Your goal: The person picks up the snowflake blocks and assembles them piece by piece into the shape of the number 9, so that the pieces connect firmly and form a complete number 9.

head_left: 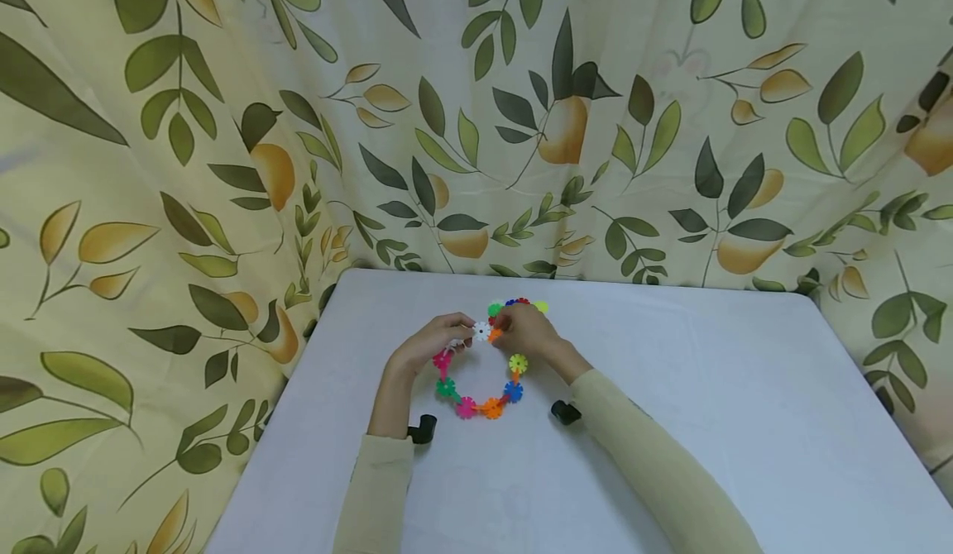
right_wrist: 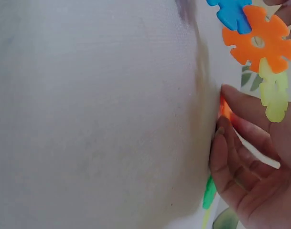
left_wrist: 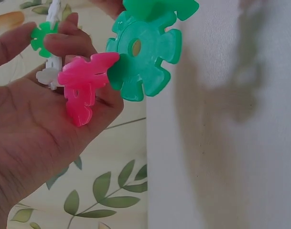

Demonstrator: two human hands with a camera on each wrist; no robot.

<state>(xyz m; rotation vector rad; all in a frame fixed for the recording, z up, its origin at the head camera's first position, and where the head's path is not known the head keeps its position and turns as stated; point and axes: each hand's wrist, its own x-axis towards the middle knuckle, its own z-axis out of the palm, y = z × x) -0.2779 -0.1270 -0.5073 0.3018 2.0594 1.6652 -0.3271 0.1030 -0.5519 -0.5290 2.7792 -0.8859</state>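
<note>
A ring of linked notched plastic discs, with pink (head_left: 466, 408), orange (head_left: 492, 408), blue (head_left: 513, 392) and green (head_left: 446, 388) pieces among them, hangs between both hands. My left hand (head_left: 432, 343) pinches the ring's upper left, at the white disc (head_left: 481, 331). In the left wrist view, a pink disc (left_wrist: 80, 78) lies against that palm, joined to a large green disc (left_wrist: 145, 55). My right hand (head_left: 529, 331) pinches an orange disc (right_wrist: 225, 109) between thumb and fingers, beside the white one. A yellow disc (right_wrist: 274, 95) overlaps this hand in the right wrist view.
Past my right hand, more discs show, including a green one (head_left: 495, 309) and a yellow one (head_left: 542, 307). The white table (head_left: 707, 389) stretches to both sides. A leaf-patterned curtain (head_left: 596, 231) hangs behind it and along its left side.
</note>
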